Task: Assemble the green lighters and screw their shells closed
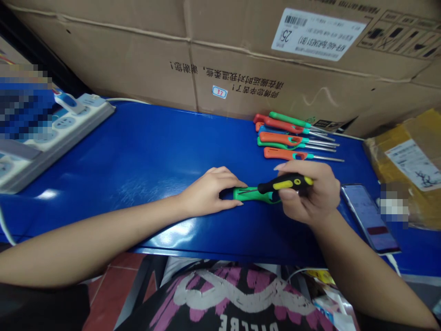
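Observation:
A green long-nosed gas lighter (257, 194) lies on the blue table in front of me. My left hand (216, 191) grips its butt end between thumb and fingers. In my right hand (315, 195) is a black and yellow screwdriver (285, 184), its thin shaft pointing left. The screwdriver's tip is over the lighter's handle; whether it touches cannot be made out. My right hand hides the lighter's nozzle end. Behind it lies a pile of several lighters with red, orange, green and blue handles, an orange lighter (283, 153) nearest.
A smartphone (370, 218) with a cable lies to the right, beside a taped carton (406, 156). A white power strip (65, 126) stands at the left. A large cardboard box (138, 59) walls off the back of the blue table (148, 151).

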Available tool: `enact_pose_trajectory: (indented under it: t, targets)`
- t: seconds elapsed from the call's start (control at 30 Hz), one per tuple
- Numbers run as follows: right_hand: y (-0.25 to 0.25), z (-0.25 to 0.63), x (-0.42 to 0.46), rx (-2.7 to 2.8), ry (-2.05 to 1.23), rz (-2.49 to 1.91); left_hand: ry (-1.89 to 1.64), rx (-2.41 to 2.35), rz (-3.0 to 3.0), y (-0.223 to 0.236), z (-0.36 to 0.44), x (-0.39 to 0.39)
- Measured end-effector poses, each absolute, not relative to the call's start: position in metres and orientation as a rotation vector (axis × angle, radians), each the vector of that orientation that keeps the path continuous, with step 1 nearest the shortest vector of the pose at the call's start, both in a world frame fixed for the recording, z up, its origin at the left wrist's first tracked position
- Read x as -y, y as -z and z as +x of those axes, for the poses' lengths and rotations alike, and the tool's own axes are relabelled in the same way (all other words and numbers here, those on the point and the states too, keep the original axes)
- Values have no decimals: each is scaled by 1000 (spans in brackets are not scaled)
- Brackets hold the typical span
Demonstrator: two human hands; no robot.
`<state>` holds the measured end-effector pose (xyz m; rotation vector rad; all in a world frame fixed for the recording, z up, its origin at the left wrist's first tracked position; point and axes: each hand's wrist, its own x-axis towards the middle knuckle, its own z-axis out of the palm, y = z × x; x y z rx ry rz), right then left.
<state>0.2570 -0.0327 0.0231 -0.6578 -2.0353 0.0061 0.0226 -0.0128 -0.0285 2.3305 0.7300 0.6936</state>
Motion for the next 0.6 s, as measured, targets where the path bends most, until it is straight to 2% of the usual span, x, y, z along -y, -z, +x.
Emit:
enact_pose_trajectory:
  t: [0.07,0.13,0.3,0.47,0.6]
  targets:
    - [-22,257,33,2054,-229,-599,-686,-733,2329,28,23,13]
    - [-23,256,33,2075,-312,-645,-680,-736,2330,28,23,13]
    - [-27,253,35,2035,131,-740,-714,-693,2330,29,23,13]
    - [-25,256,33,2054,-242,-697,-707,-688,2336,29,23,13]
    - [-23,256,29,2032,49,-683,-723,-674,2341,29,23,13]
